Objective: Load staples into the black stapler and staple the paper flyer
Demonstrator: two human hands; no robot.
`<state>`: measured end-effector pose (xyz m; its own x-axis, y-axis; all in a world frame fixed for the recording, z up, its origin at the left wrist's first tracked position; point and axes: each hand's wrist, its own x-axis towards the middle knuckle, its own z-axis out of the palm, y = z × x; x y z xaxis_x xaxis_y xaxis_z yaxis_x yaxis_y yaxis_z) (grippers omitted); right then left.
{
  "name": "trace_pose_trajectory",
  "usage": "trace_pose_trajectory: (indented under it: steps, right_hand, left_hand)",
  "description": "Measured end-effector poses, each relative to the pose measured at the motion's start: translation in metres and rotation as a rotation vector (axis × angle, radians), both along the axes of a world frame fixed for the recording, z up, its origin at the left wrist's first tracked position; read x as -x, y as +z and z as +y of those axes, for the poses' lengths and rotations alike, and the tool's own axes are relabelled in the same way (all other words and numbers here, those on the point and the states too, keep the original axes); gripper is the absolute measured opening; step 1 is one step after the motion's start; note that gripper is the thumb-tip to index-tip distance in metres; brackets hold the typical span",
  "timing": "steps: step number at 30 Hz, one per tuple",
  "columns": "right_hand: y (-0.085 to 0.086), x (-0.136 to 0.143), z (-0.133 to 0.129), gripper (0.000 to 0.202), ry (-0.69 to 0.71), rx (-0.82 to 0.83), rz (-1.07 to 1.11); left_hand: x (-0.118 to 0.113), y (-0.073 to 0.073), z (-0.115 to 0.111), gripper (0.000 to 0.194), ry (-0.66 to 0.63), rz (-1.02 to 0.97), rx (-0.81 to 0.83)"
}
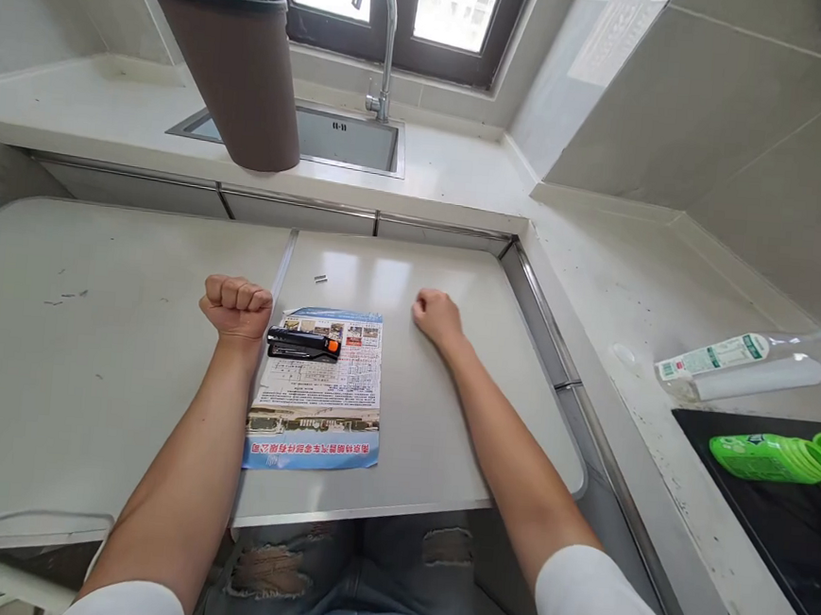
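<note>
My left hand (235,306) is a closed fist, palm side up, just left of the stapler. My right hand (438,316) is curled into a fist and rests on the white table (434,452), apart from the paper. Between them lies a printed sheet (322,395) with pictures, text and blue edges. A black stapler (303,344) with an orange tip sits across its upper part. Beyond the sheet are small strips of staples (321,279). Nothing shows in either fist.
A brown trash bin (236,76) stands at the counter by the sink (353,140) and faucet (384,50). On the right counter lie a clear bottle (754,358) and a green container (772,457) on a black panel (735,523). A white cable (25,512) runs along the table's left front.
</note>
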<state>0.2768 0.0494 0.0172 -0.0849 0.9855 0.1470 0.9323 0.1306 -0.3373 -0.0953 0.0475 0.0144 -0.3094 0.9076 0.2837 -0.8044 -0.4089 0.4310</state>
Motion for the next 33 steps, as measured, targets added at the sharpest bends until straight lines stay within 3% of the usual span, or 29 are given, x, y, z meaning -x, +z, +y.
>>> trace_pose_trajectory:
  steps: [3,6,16,23,33]
  right_hand:
    - [-0.011,-0.052,-0.008,0.029,-0.238,0.002,-0.038]
    - [-0.019,-0.070,-0.009,0.030,-0.313,-0.013,0.026]
    - [-0.027,-0.069,0.003,0.027,-0.275,-0.017,0.009]
    - [-0.029,-0.068,0.003,0.025,-0.279,-0.025,-0.019]
    - [-0.026,-0.067,0.003,0.026,-0.260,-0.024,-0.015]
  left_hand:
    - [-0.004,0.003,-0.002,0.053,0.014,0.012,0.048]
    - [-0.007,0.005,-0.002,0.053,-0.007,0.034,0.077]
    - [-0.008,0.005,0.002,0.053,-0.047,0.071,0.038]
    - [-0.010,0.008,0.000,0.056,-0.014,0.086,0.097]
    - [-0.013,0.009,0.001,0.054,-0.092,0.073,0.129]
